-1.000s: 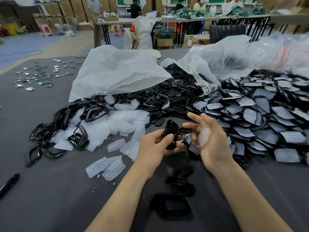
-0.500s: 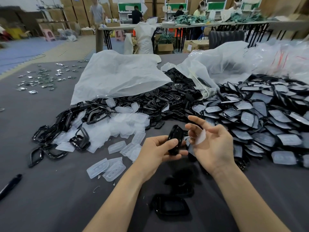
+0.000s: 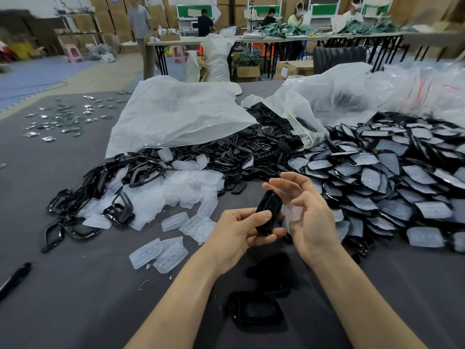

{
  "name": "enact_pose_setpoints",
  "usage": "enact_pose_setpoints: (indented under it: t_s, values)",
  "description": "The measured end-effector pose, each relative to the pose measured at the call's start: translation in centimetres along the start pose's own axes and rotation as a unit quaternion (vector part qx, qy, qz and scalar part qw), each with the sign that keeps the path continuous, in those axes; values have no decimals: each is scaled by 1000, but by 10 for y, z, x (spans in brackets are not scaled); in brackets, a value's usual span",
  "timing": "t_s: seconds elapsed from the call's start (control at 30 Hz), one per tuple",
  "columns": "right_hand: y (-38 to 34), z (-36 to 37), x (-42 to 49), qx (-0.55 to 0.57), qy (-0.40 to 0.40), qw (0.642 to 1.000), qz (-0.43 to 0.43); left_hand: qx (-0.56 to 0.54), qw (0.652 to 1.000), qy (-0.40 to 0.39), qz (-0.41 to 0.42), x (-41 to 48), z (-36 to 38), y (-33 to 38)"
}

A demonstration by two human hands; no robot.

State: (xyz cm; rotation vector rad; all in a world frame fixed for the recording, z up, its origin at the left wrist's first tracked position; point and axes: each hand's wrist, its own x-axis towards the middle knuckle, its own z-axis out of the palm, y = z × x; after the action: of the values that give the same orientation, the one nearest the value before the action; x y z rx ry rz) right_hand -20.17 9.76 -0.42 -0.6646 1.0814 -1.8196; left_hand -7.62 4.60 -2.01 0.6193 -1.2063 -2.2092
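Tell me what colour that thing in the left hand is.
The shell is shiny black; head view.

Right hand [image 3: 310, 217]: has moved in toward the left hand [image 3: 235, 234]. Its fingers, spread wide before, now curl over the top of the black shell [image 3: 268, 212].
Clear pad [image 3: 293, 214]: held well clear of the shell earlier, now just beside its right edge.
Black shell: now tilted more upright in the left hand's grip.
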Motion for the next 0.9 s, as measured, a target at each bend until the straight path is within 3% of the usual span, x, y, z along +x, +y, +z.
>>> enact_pose_setpoints:
  t_s: [0.33,0.5,0.63,0.9]
  values:
    - [7,0,-2,-86,-72,993,-33,-23,1000,-11,8,1,-2,-1]
    - [0,-9,3,-286,-13,950,-127,-61,997,36,41,3,-7,3]
    - [0,-11,4,-273,-31,956,-101,-82,995,43,43,3,-9,4]
    - [-3,-13,5,-192,12,979,-61,-95,994,50,27,4,-8,5]
